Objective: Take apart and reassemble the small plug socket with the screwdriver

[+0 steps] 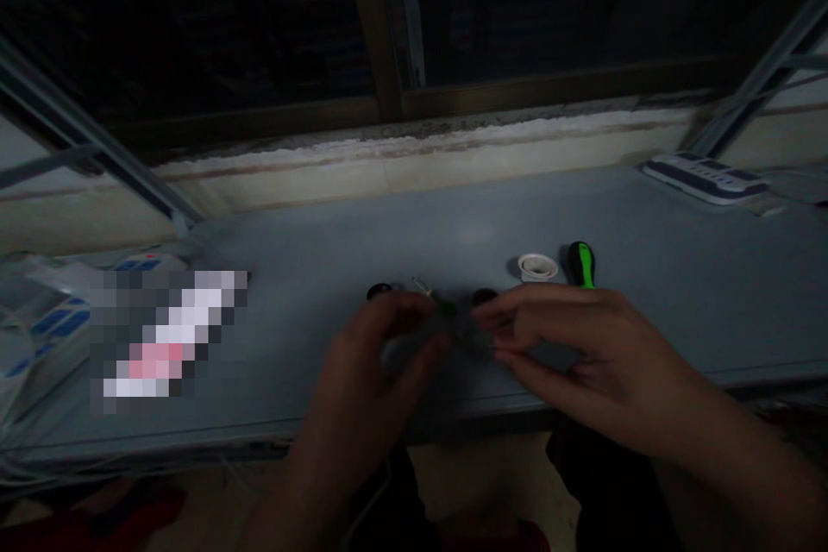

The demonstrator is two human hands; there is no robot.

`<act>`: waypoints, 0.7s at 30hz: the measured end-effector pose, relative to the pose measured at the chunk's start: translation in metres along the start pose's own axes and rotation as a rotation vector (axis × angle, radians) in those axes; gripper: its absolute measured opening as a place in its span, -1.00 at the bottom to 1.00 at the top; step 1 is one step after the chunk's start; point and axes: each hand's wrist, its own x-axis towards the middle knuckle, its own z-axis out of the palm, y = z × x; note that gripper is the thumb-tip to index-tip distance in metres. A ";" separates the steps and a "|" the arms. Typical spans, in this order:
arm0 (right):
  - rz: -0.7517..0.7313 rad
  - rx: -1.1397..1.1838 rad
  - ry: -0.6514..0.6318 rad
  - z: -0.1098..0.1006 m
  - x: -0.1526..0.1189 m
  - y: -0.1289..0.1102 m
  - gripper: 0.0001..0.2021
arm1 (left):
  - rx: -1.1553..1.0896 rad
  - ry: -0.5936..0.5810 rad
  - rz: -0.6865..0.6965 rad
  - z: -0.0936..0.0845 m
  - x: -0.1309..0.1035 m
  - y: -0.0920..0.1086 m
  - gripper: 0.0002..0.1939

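Observation:
My left hand (381, 354) is above the grey table, thumb and fingers curved toward a small green part (446, 307) with a pale thin end. My right hand (569, 336) faces it from the right, its fingers pinched on something small, dark and blurred. A round black piece (379, 291) lies just behind my left fingers. Another dark round piece (484, 297) shows by my right fingertips. Behind my right hand are a white ring-shaped part (537, 266) and a black and green handle (581, 262).
On the left of the table (291, 250) are power strips (71, 315) with cables and a pixelated object (174, 335). Another white and dark power strip (708, 179) sits at the back right. A window frame and ledge (388, 168) run behind.

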 end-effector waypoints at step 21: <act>0.145 0.153 0.272 -0.003 -0.001 0.022 -0.92 | -0.630 0.152 -0.234 0.003 -0.005 0.002 -0.51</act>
